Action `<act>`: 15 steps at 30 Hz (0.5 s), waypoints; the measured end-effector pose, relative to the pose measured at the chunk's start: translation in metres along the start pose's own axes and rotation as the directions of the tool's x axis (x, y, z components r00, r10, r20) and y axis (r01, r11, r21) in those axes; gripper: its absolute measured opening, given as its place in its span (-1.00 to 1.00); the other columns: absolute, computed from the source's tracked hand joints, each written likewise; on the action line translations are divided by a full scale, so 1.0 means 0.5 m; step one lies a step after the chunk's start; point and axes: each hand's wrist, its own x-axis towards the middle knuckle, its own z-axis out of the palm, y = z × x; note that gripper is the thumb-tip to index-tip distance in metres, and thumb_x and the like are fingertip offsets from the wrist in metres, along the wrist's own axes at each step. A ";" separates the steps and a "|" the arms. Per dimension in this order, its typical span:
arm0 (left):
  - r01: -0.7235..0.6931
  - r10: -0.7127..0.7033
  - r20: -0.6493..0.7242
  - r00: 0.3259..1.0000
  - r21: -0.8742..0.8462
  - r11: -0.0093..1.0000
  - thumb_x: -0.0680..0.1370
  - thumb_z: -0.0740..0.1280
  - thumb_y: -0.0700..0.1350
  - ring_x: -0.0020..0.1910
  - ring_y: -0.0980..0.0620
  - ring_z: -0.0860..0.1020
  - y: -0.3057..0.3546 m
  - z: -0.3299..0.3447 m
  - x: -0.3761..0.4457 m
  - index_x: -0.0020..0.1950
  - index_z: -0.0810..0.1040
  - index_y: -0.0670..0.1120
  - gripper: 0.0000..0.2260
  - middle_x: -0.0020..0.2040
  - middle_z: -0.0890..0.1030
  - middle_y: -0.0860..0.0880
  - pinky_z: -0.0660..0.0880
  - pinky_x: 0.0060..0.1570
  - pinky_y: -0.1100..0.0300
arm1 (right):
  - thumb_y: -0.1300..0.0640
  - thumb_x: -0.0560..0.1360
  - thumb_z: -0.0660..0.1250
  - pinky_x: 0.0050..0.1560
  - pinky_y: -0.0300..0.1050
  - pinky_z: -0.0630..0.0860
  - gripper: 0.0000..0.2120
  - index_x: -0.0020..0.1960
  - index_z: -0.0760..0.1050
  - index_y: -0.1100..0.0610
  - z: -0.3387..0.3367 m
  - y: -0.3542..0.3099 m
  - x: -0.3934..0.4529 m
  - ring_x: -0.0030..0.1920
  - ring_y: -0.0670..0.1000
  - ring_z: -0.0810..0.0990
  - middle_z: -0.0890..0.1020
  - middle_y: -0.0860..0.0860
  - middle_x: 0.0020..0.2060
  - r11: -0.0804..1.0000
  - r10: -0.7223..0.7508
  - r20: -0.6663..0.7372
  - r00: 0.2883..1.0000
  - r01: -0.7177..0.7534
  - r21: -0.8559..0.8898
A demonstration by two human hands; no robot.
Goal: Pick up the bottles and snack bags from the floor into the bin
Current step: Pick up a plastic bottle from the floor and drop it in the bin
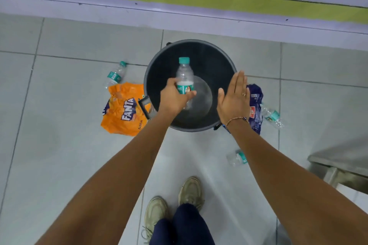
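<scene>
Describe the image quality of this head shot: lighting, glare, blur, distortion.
Head view: even, soft indoor light with faint shadows; a pale sheen on the black bin's inner floor; wide-angle bending curves the wall base; the bottle in the left hand and the open right hand look slightly soft.

- Left arm: bare, extended forward from the near left toward the centre of the scene.
- Left hand [175, 97]: back facing up, fingers and thumb closed around the midsection of a held object; grip firm.
- Right arm: bare, extended forward from the near right; thin bracelet at the wrist.
- Right hand [235, 99]: flat and empty, fingers straight and together pointing far, thumb spread leftward; ring on one finger.
</scene>
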 end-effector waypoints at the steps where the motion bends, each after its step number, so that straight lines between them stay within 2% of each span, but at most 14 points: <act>1: 0.054 -0.061 0.077 0.995 0.083 0.995 0.43 0.48 -0.05 0.09 0.01 0.53 -0.004 0.026 0.029 0.32 0.40 -0.14 -0.48 0.21 0.57 -0.11 0.41 0.01 0.22 | -0.05 0.63 -0.02 0.52 0.03 0.04 -0.39 0.53 -0.16 0.20 0.005 0.003 0.000 0.55 0.13 -0.03 -0.05 0.13 0.55 1.000 0.000 -0.006 1.000 0.000 0.005; 4: 0.140 -0.231 0.192 0.954 0.394 0.908 0.43 0.46 0.07 0.19 -0.13 0.50 -0.047 0.088 0.081 0.35 0.37 -0.16 -0.41 0.25 0.53 -0.16 0.41 0.08 0.12 | -0.06 0.63 0.00 0.52 0.03 0.07 -0.39 0.53 -0.14 0.19 0.020 0.009 0.001 0.55 0.14 -0.02 -0.03 0.13 0.55 1.000 -0.006 -0.024 1.000 0.007 0.029; 7: 0.141 -0.274 0.189 0.943 0.518 0.843 0.45 0.43 0.08 0.23 -0.16 0.49 -0.077 0.126 0.094 0.36 0.36 -0.18 -0.41 0.26 0.51 -0.19 0.41 0.19 0.08 | -0.06 0.62 0.01 0.51 0.02 0.07 -0.38 0.54 -0.14 0.18 0.026 0.011 0.006 0.55 0.13 -0.02 -0.03 0.12 0.56 0.999 -0.005 -0.031 0.999 0.007 0.052; 11: 0.141 -0.250 0.177 0.952 0.472 0.871 0.46 0.43 0.01 0.23 -0.16 0.50 -0.076 0.143 0.097 0.35 0.33 -0.20 -0.44 0.26 0.49 -0.19 0.42 0.13 0.10 | -0.07 0.62 0.01 0.51 0.02 0.08 -0.38 0.54 -0.14 0.18 0.028 0.011 0.006 0.55 0.14 -0.02 -0.03 0.12 0.56 0.998 -0.009 -0.032 0.999 0.011 0.058; 15: 0.051 -0.134 0.190 0.973 0.387 0.921 0.51 0.38 -0.06 0.21 -0.17 0.52 -0.053 0.120 0.082 0.27 0.46 -0.19 -0.61 0.21 0.56 -0.17 0.46 0.26 0.03 | -0.05 0.63 -0.01 0.51 0.04 0.05 -0.40 0.53 -0.14 0.19 0.023 0.008 0.001 0.55 0.14 -0.03 -0.03 0.13 0.55 0.999 -0.007 -0.026 1.000 0.008 0.039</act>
